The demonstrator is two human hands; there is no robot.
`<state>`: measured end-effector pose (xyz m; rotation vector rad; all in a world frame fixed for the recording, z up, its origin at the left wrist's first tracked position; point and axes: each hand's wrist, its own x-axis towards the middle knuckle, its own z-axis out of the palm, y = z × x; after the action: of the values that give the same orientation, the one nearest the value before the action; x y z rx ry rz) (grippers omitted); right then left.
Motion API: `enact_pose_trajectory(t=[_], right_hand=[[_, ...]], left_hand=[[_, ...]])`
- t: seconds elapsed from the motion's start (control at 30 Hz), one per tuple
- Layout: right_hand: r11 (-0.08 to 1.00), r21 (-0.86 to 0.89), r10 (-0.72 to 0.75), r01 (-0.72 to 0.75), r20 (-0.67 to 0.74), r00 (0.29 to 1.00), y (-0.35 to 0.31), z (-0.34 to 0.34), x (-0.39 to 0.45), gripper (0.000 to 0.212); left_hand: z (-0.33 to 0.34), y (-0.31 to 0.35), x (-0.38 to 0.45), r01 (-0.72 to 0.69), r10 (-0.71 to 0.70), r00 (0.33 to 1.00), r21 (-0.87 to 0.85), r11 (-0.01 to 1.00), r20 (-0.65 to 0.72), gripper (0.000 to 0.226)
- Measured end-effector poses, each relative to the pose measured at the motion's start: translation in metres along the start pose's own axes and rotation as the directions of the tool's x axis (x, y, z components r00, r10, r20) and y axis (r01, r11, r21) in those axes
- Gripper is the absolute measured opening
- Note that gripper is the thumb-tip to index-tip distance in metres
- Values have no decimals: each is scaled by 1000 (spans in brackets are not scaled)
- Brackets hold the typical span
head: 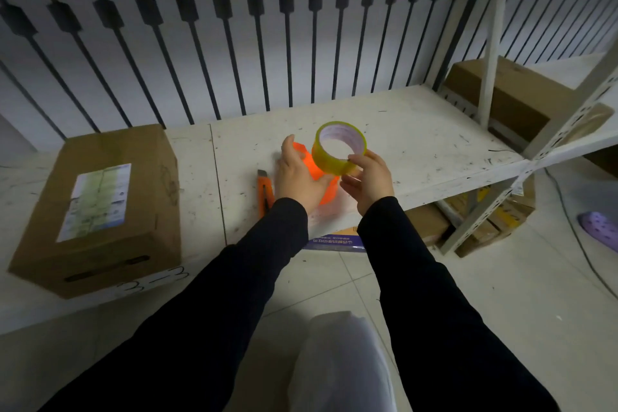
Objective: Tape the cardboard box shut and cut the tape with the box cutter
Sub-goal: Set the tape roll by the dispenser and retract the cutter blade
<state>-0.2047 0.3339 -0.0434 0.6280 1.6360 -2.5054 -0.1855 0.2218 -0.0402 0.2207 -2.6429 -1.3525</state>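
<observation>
While the brown cardboard box (100, 207) with its white printed label sits well apart at the left end of the white scuffed shelf (418, 137), no new tape on it that I can make out, I judge the job barely begun. My right hand (369, 179) pinches the translucent yellow-green roll of packing tape (338, 148) by its lower rim, fingers (355, 157) curled on it, while my left hand (297, 174) is spread loosely over a blurred bright orange object (312, 165) I cannot identify. The orange box cutter (265, 192) lies untouched on the shelf just beside that hand; taping and cutting both remain.
</observation>
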Motion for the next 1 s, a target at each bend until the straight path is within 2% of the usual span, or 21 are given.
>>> enact_pose_trajectory(t=[0.1,0.2,0.3,0.37,0.43,0.5,0.7,0.8,0.9,0.93,1.0], right_hand=[[999,51,-8,11,-57,998,3,-10,10,39],[996,87,-7,18,-120,993,9,-14,19,41],[995,104,15,4,-186,982,20,-16,29,46],[998,68,30,-16,-220,975,30,-14,36,63],[1000,-4,26,-28,-236,971,41,-9,38,79],[996,-85,1,-22,-238,971,53,-4,44,86],[942,-332,-41,-46,-252,967,56,7,36,69],[840,-538,-86,-67,-253,964,51,6,35,51],[660,-741,-69,-127,-227,971,46,3,32,56],[622,-771,-59,-133,-216,975,45,2,31,58],[614,-780,-59,-122,-199,978,43,2,25,60]], left_hand=[[19,-11,3,53,-66,992,131,990,103,90],[26,-18,3,-38,-59,970,387,921,234,49],[22,-23,3,-79,-8,982,441,894,191,31],[18,-25,2,-66,-5,987,433,899,161,29],[16,-27,0,-53,-9,990,420,906,143,28],[15,-28,-3,-51,-7,991,438,898,130,28],[15,-31,-9,-24,-37,993,487,873,116,32],[15,-32,-10,-12,-48,993,496,868,109,33],[15,-33,-12,-19,-36,993,459,888,109,33],[15,-33,-14,-29,-23,993,436,900,113,34],[15,-34,-18,-57,14,993,378,924,113,37]])
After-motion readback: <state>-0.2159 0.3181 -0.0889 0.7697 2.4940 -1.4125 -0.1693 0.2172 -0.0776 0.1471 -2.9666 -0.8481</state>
